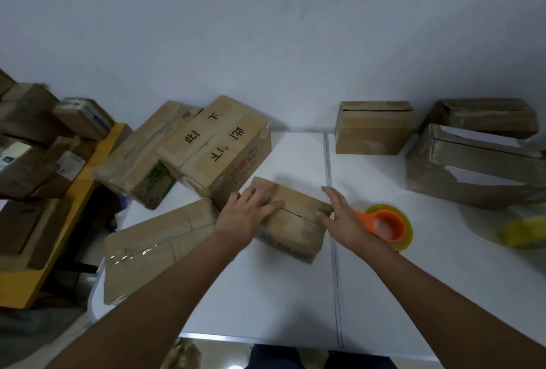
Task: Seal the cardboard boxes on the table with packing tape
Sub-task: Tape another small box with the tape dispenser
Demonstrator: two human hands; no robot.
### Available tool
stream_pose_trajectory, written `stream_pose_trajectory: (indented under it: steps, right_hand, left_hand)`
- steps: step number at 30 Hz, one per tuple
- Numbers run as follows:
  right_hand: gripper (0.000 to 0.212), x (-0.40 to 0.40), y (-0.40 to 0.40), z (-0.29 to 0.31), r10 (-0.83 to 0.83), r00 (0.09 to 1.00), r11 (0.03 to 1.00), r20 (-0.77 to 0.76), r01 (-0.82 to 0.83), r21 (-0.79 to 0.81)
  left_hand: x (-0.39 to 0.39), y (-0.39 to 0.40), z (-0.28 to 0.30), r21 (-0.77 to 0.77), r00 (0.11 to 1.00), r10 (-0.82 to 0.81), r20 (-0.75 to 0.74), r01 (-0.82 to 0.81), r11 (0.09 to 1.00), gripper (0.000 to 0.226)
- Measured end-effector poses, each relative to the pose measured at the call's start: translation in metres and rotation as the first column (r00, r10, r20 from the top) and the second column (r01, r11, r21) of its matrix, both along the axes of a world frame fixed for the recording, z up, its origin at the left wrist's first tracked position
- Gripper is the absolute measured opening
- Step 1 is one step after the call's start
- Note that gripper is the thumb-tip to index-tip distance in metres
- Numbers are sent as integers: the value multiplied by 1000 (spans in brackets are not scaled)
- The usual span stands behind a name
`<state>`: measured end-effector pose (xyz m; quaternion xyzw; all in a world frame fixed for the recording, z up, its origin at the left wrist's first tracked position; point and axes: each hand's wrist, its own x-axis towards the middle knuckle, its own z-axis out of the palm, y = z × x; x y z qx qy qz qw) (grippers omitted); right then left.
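**Right hand nearest the tape, box seam waiting between both palms**

Plainly, the move ahead turns on the roll of yellowish packing tape on its orange plastic dispenser [387, 225]: it lies on the white table [413, 280] just behind the right hand [344, 219], on the side away from the box, its orange handle pointing at the back of that hand. The left hand [249, 212] is well apart from it, across the box.

The small brown cardboard box [295, 221] sits between the two hands, its long axis slanting from the left fingers away and down toward the right wrist. Its centre seam runs the same way and looks untaped.

Left fingers lie straight and flat on the box's top flap, pressing it down. Right fingers are straight too, loosely spread against the box's end, holding nothing.

My judgement: the right hand should turn back for the tape while the left keeps the flaps shut.
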<state>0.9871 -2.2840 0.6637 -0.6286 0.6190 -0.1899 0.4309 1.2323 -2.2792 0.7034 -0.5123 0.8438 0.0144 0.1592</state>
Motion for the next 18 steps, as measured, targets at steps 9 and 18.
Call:
stream_pose_trajectory:
  steps: [9, 18]
  right_hand:
    - [33, 12, 41, -12, 8, 998, 1000, 62, -10, 20]
    - [30, 20, 67, -18, -130, 984, 987, 123, 140, -79]
  left_hand:
    - [0, 42, -34, 285, 876, 329, -354, -234, 930, 84]
    - [-15, 15, -37, 109, 882, 1, -471, 57, 992, 68]
